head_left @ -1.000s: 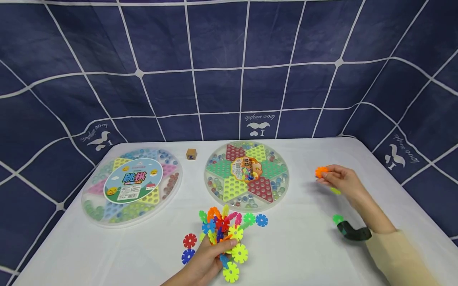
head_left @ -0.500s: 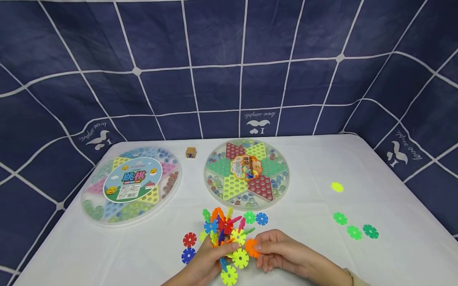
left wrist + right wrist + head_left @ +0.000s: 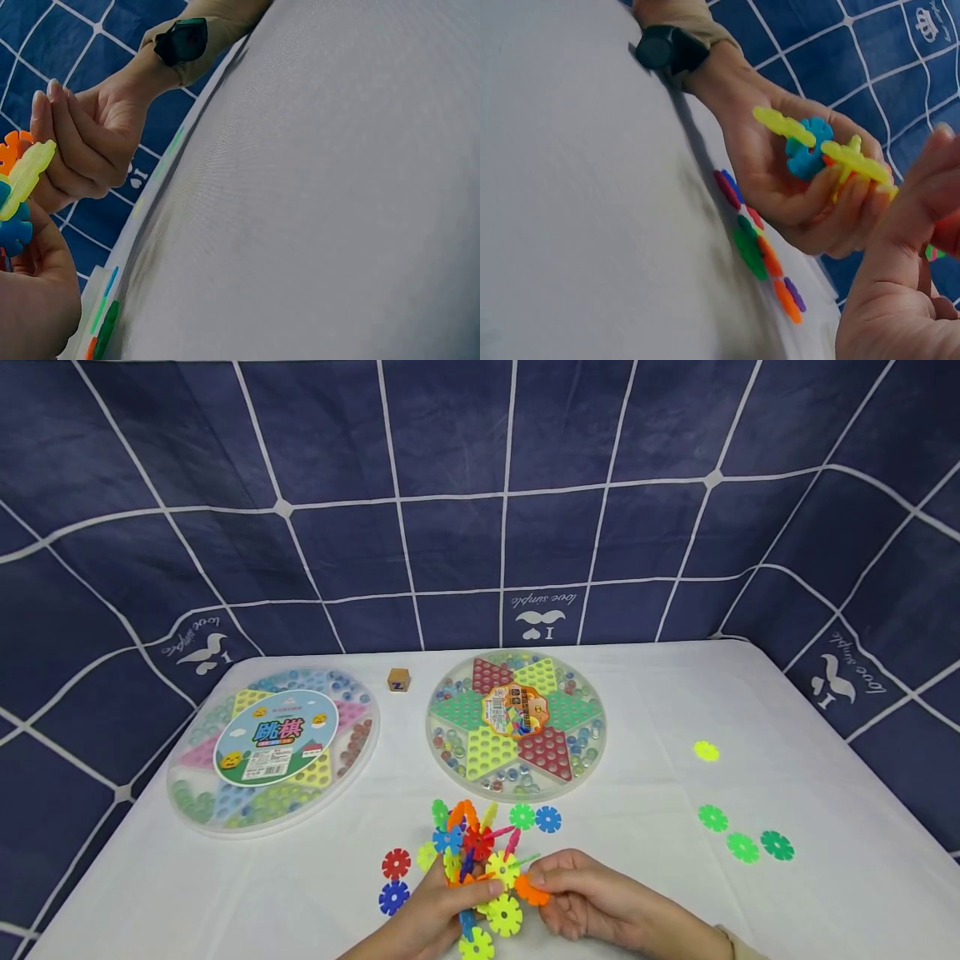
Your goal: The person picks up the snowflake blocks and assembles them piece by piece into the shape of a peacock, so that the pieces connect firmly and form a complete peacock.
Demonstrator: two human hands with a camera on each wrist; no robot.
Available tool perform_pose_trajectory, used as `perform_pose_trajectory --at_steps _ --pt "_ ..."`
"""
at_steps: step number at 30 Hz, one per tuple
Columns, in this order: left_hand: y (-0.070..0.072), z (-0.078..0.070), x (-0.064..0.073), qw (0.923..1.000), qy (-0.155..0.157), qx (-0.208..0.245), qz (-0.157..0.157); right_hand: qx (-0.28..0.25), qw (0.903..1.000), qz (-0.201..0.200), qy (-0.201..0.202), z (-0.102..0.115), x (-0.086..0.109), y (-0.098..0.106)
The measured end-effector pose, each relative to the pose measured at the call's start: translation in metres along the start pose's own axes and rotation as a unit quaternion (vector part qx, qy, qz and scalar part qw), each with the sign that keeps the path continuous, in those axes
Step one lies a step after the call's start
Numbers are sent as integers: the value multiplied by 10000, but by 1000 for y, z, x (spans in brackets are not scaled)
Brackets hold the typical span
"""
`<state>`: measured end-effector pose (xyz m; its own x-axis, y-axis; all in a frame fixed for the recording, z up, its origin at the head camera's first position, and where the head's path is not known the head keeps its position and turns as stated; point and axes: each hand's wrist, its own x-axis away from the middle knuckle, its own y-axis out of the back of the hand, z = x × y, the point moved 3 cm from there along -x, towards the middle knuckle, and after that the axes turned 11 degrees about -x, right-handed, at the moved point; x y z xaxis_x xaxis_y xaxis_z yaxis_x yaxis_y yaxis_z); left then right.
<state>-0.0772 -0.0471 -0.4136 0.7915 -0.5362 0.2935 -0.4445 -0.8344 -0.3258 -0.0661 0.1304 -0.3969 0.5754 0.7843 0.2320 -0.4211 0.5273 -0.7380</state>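
Near the front of the table my left hand (image 3: 442, 902) grips a cluster of interlocked, notched plastic snowflake discs (image 3: 477, 842) in several colours. My right hand (image 3: 592, 897) pinches an orange snowflake disc (image 3: 531, 891) between thumb and fingers, held against the right side of the cluster beside a yellow disc (image 3: 505, 916). Whether its notch has engaged cannot be made out. In the right wrist view a blue disc (image 3: 808, 148) and yellow discs stick out of the left hand (image 3: 769, 180). The left wrist view shows the right hand's curled fingers (image 3: 90, 150) by the orange disc.
Loose discs lie right: a yellow one (image 3: 707, 751) and green ones (image 3: 743, 847). Red (image 3: 397, 863) and dark blue (image 3: 393, 897) discs lie left of the cluster. Behind are two round marble game boards (image 3: 516, 789), (image 3: 292, 821) and a small wooden cube (image 3: 399, 680).
My right hand has come from the far right of the table to the cluster, bringing the orange disc. Over the last half second both hands and the cluster have shifted only slightly.
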Motion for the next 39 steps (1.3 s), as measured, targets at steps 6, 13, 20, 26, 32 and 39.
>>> perform_pose_trajectory --at_steps 6,13,20,26,32,39 --pt "0 0 0 9999 52 -101 -60 -485 9987 -120 67 -6 -1 -1" --pt "3 -2 2 9990 -92 -420 91 -484 9981 -379 16 -11 0 -6" --pt "1 -5 5 9979 -249 -516 315 -368 9993 -73 -51 -12 2 -9" --pt "-1 -5 4 9976 -249 -566 312 -108 9998 56 145 -6 1 -5" --pt "-1 -2 7 9935 -133 -432 1041 304 9984 224 430 9 7 0" --pt "-1 0 7 9933 -77 -484 1051 426 9976 268 480 15 5 3"
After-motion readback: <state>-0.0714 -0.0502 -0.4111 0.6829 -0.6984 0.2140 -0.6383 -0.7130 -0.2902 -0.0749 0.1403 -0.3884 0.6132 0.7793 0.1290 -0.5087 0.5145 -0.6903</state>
